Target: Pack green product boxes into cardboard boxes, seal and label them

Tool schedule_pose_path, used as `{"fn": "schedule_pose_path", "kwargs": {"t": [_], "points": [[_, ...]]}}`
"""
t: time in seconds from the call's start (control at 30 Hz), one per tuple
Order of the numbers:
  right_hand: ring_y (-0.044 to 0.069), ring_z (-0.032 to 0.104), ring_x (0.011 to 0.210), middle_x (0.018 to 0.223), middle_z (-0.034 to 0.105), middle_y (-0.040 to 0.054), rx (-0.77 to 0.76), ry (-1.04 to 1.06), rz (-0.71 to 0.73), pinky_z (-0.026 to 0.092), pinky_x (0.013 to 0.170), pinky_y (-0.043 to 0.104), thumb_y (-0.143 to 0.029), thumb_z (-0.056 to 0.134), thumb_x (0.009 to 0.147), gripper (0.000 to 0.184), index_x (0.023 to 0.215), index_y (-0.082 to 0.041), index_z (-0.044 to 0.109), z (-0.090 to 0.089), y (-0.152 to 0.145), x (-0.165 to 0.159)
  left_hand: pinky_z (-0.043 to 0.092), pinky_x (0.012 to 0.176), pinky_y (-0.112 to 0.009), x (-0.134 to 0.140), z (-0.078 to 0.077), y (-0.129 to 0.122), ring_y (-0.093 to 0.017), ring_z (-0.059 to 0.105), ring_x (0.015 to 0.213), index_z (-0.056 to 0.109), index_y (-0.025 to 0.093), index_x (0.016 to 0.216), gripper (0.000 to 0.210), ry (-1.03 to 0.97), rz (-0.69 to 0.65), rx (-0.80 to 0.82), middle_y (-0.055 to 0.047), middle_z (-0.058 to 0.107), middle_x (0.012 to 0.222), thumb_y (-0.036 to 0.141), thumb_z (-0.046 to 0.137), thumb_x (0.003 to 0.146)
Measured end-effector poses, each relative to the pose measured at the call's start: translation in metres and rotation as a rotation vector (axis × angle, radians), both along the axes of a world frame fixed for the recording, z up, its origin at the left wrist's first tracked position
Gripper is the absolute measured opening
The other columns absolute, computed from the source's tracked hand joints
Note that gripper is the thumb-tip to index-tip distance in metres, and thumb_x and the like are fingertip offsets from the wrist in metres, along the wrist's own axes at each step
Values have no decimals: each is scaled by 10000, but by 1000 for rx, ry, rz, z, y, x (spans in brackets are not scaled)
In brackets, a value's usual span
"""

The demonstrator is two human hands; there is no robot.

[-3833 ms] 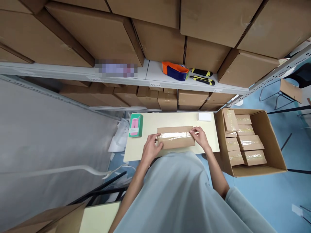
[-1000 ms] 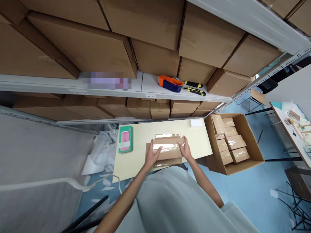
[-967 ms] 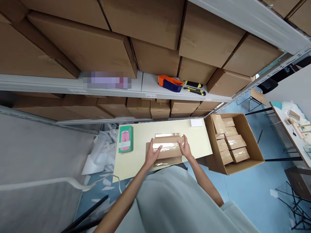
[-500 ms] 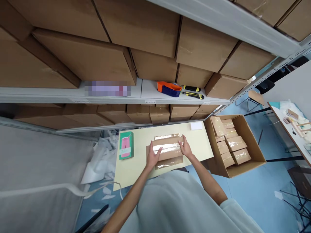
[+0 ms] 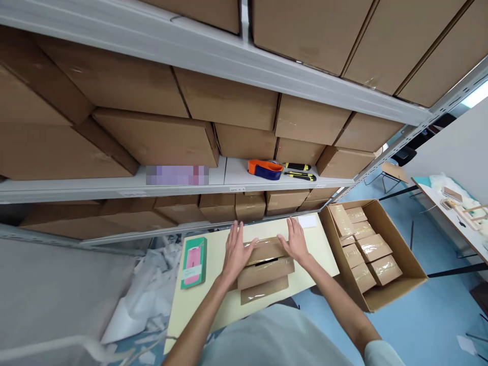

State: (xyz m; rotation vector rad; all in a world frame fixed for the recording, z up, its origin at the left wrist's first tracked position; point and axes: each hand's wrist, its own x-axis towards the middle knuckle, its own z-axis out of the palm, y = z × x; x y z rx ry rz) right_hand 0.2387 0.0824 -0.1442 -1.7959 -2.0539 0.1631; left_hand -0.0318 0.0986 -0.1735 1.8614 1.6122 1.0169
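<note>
A small cardboard box (image 5: 266, 273) lies on the cream tabletop, its long flaps lifted and a narrow dark gap showing between two of them. Strips of clear tape shine on the flaps. My left hand (image 5: 237, 251) is at the box's far left corner, fingers stretched forward and thumb at the far flap (image 5: 267, 248). On the other side, my right hand (image 5: 295, 243) has its fingers extended too, its thumb by the right end of that flap. Neither hand is wrapped round anything. What lies inside the box is hidden.
Left on the table (image 5: 223, 312) lies a green box with a pink picture (image 5: 193, 263); a white card (image 5: 307, 221) lies at the back right. A large open carton (image 5: 409, 278) holds several taped boxes. The shelf carries an orange-and-blue tape dispenser (image 5: 265, 170) and utility knives (image 5: 300, 176).
My hands have let go of the box's taped top and moved to its far side, fingers now stretched out. The flaps have come apart. The view has tilted upward.
</note>
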Motion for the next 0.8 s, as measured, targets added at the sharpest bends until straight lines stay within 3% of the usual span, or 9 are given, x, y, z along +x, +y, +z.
{"fn": "schedule_pose_path", "kwargs": {"t": [0.1,0.2,0.33,0.43,0.57,0.7,0.8], "points": [[392,430,1647,1713,508,271,106,-41,64,365,1343,631,-568,438,1160,737,1718,-86,421,58,62,-11,277,1385,-657,13,53,61,-404,260,1734,374,207,1754,801,37,-7,150,-209,292,1852,617,535,1085],[373,508,1559,1627,572,290,161,-76,83,395,1317,569,-477,444,1173,652,1671,-57,463,116,127,-28,275,1390,-636,30,99,114,-393,240,1741,415,174,1734,742,80,-21,239,-207,325,1839,554,501,1103],[382,569,1428,1509,626,310,79,-207,45,463,1218,503,-371,434,1176,536,1544,0,557,167,196,-53,274,1392,-631,44,135,157,-393,273,1731,456,118,1707,680,148,-31,250,-207,365,1821,442,448,1109],[386,592,1393,1465,657,320,-61,-302,39,445,1205,509,-312,492,1150,465,1478,0,599,179,225,-69,282,1383,-650,45,144,170,-403,297,1721,495,91,1678,660,190,-43,232,-221,399,1801,389,440,1092],[379,637,1378,1440,699,325,-180,-330,53,410,1220,508,-193,553,1086,457,1493,12,589,180,239,-81,289,1380,-655,45,146,169,-397,335,1707,563,96,1622,613,201,-40,233,-226,463,1765,335,441,1071],[347,651,1377,1434,707,310,-179,-326,74,387,1247,465,-131,543,1067,460,1501,17,572,183,233,-81,313,1372,-652,49,144,152,-408,390,1678,623,101,1547,557,156,-46,224,-226,524,1724,326,463,1063],[345,661,1341,1376,727,283,-123,-181,67,429,1220,478,-210,485,1123,403,1468,-24,579,176,209,-75,408,1328,-620,49,138,125,-395,507,1599,640,119,1504,514,47,-21,207,-225,619,1631,337,476,1068]]}}
